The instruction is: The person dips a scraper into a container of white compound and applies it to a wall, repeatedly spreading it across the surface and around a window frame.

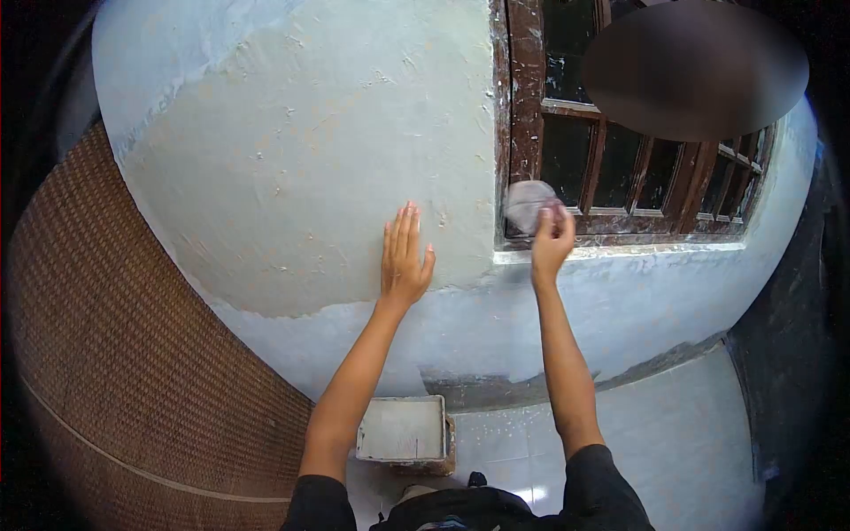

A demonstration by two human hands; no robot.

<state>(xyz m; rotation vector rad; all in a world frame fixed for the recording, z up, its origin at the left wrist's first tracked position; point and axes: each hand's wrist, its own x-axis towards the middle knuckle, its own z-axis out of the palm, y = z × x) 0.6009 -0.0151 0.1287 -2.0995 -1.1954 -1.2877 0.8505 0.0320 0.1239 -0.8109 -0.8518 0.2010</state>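
My left hand (406,255) lies flat on the plastered wall (354,150), its fingers stretched upward and the thumb apart. The plaster under it is pale greenish-grey, with small ridges and flakes. To its right, my right hand (553,241) pinches a thin, roundish, pale pinkish-grey piece (529,205) between thumb and fingers. Motion smears that piece, and I cannot tell what it is. It overlaps the lower left corner of the brown window frame (526,97), just right of the plaster's edge.
A rectangular container (401,462) with pale contents stands on the tiled floor (655,434) below my hands. A woven mat (150,327) hangs on the left. The white window sill (655,252) juts out under the window. White specks lie on the tiles near the wall.
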